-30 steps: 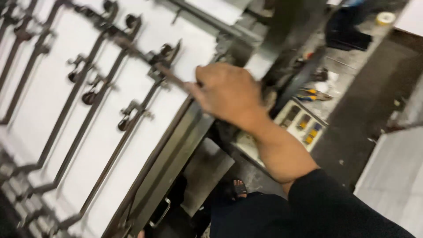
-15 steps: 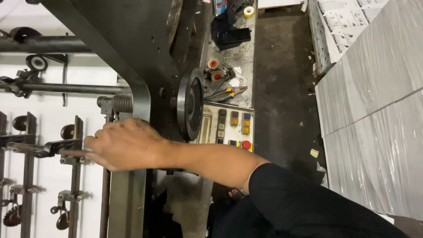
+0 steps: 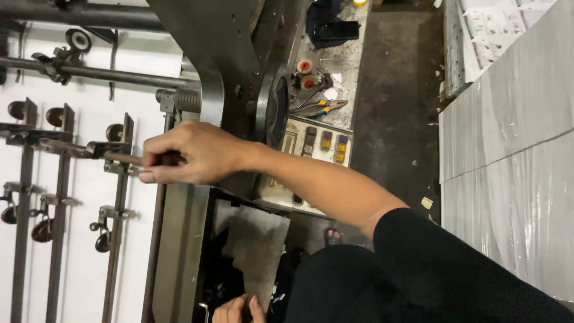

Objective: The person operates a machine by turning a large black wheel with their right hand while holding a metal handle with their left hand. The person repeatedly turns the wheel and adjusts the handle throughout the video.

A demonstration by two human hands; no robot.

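Head view: a thin rod-like tool (image 3: 128, 159) is gripped by the right hand (image 3: 194, 152) at a roller bracket (image 3: 110, 148), adjustment seemingly underway; the left hand (image 3: 238, 310), near bottom, is mostly hidden, so its grip cannot be told.

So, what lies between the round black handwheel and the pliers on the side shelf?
In the head view, only bare grey machine casing lies between the handwheel and the pliers.

Thin dark rod-like tool (image 3: 128, 159), approx. horizontal, over white sheet w/ tip at metal clamp (image 3: 101, 148); handle end hidden.
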